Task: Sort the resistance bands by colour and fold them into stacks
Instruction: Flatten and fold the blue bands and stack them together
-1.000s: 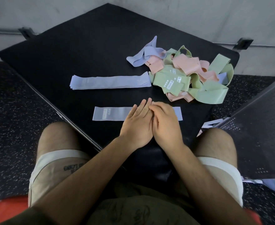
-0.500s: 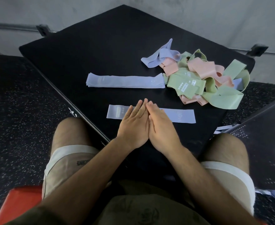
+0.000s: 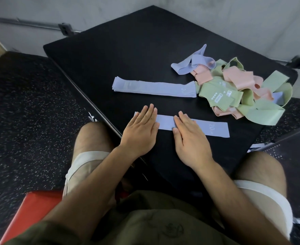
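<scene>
Both hands lie flat, fingers straight, on a blue band (image 3: 165, 122) stretched left to right near the front of the black table (image 3: 128, 55). The left hand (image 3: 140, 131) covers its left end and the right hand (image 3: 189, 137) its middle. Farther back lies a flattened blue stack (image 3: 154, 88). At far right is a tangled heap (image 3: 214, 93) of green, pink and blue bands.

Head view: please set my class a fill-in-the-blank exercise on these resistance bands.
1. The left hand and right hand both press flat on the near band, which is printed with the number ____.
2. The bands lie on a ____ mat.
3. The tangled pile holds blue, pink and ____ bands.

Missing words: 20; black; green.
</scene>
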